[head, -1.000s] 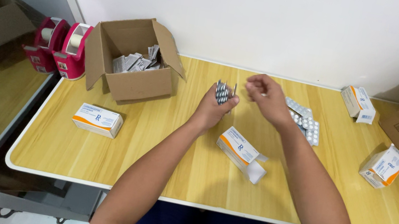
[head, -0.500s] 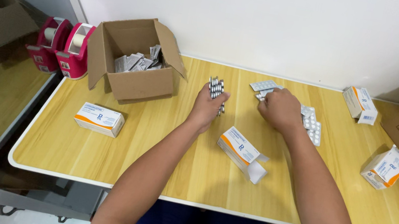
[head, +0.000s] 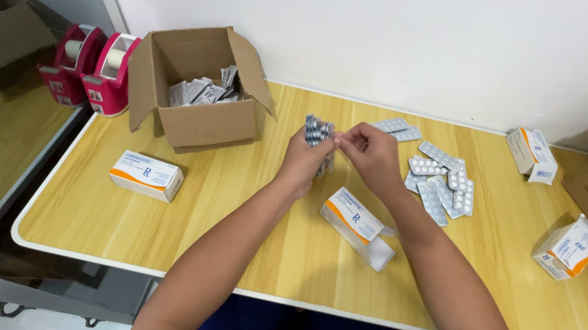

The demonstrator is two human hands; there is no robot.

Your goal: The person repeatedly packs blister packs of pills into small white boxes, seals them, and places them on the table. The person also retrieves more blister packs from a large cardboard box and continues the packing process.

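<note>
I see both of my bare forearms rising from the bottom edge and converging just above the frame's centre, where my left hand point(head: 304, 163) is curled closed with its fingers upward and my right hand point(head: 369, 157) meets it from the right, fingertips pinched against the left's.

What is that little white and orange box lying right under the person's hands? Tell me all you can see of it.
The small box is a slim carton, seemingly thin card, white with an orange band along one long side and small dark print on top. It lies flat and askew on the yellow wooden table, just in front of the hands. Its right end is open, with a white flap folded out onto the table. Nothing appears to touch it but the table; the right forearm passes beside that end.
</note>
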